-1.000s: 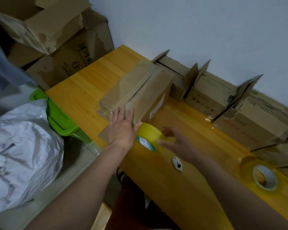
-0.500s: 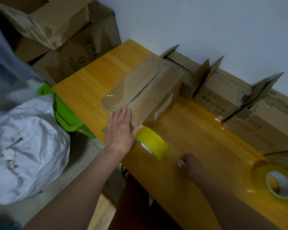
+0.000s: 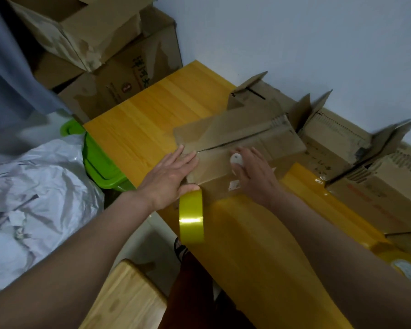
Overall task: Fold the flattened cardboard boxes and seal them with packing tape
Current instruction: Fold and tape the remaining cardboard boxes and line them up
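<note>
A: Entry, head view. Where is the box?

B: The cardboard box (image 3: pixel 237 143) lies on the yellow worktop (image 3: pixel 152 110), flaps shut, seam running left to right along its top. It sits at the near left edge of the worktop, in front of a row of open boxes (image 3: pixel 337 143) along the far wall.

A: Left hand?

B: The left hand (image 3: pixel 169 176) lies flat on the near left end of the box, fingers straight, its grip open and holding nothing. That matches half a second ago. The yellow tape roll (image 3: pixel 191 216) hangs just below its thumb, past the worktop edge; a strip seems to run up to the box, but I cannot tell for certain.

A: Right hand?

B: Changed. Half a second ago it was down on the worktop at a small white cutter. Now the right hand (image 3: pixel 254 174) is up on the box top, right of the left hand, its grip closed round the white cutter (image 3: pixel 236 160), which sits near the seam.

A: Surroundings?

B: A green bin (image 3: pixel 97 162) and a crumpled white bag (image 3: pixel 33 191) on the left; a second tape roll (image 3: pixel 408 271) at the near right edge.
</note>
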`<state>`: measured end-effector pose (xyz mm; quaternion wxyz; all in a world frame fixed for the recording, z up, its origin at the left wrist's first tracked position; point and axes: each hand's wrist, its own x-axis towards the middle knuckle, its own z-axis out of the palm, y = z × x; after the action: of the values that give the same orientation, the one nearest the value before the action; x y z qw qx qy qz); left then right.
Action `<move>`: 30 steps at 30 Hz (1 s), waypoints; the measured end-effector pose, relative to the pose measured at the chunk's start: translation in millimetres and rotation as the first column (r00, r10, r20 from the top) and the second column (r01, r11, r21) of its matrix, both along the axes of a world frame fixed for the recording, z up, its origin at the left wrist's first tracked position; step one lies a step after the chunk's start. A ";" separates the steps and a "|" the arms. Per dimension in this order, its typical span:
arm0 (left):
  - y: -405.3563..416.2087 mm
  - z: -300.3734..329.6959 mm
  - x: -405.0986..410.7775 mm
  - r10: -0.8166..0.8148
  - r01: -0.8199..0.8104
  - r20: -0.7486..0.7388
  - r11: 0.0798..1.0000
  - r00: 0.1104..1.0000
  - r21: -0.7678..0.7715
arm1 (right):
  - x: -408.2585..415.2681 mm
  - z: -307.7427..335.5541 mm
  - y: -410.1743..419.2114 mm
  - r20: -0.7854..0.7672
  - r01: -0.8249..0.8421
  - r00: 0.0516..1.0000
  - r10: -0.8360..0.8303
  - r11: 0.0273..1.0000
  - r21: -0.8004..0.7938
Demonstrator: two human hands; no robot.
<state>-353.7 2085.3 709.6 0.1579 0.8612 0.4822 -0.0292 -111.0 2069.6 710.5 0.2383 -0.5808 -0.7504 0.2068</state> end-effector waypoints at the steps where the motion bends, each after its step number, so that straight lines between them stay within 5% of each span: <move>1: 2.8 0.8 5.9 -0.004 0.004 0.010 1.000 1.000 0.005 | 5.7 -0.2 0.1 -0.041 0.038 0.998 -0.041 0.998 -0.055; 5: 2.5 3.3 25.8 0.141 -0.139 0.173 0.990 0.975 -0.025 | 6.7 8.5 -5.4 -0.158 -0.061 0.987 0.038 0.988 -0.143; 8: -4.9 4.7 28.5 0.385 -0.358 0.341 0.923 0.857 -0.143 | -15.2 14.4 -12.2 -0.240 -0.244 0.953 0.187 0.940 -0.238; 13: -22.7 -4.8 33.6 0.724 -0.579 0.438 0.689 0.532 -0.436 | -25.3 8.8 -9.2 -0.113 -0.298 0.953 0.280 0.930 -0.215; 16: -34.5 -10.9 35.3 0.874 -0.498 0.427 0.483 0.231 -0.720 | -24.2 7.5 -5.3 -0.003 -0.345 0.937 0.350 0.920 -0.186; 18: -49.9 -12.7 39.5 0.921 -0.391 0.371 0.388 0.123 -0.835 | -23.1 5.8 -2.8 0.010 -0.349 0.933 0.360 0.911 -0.218; 30: -59.7 -9.8 29.4 0.836 -0.326 0.308 0.477 0.454 -0.816 | -30.5 -6.1 0.8 -0.022 -0.349 0.933 0.358 0.890 -0.292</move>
<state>-324.3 2025.6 699.9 0.6108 0.4453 0.6288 0.1826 -141.5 2070.4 704.4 0.0963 -0.4665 -0.8085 0.3455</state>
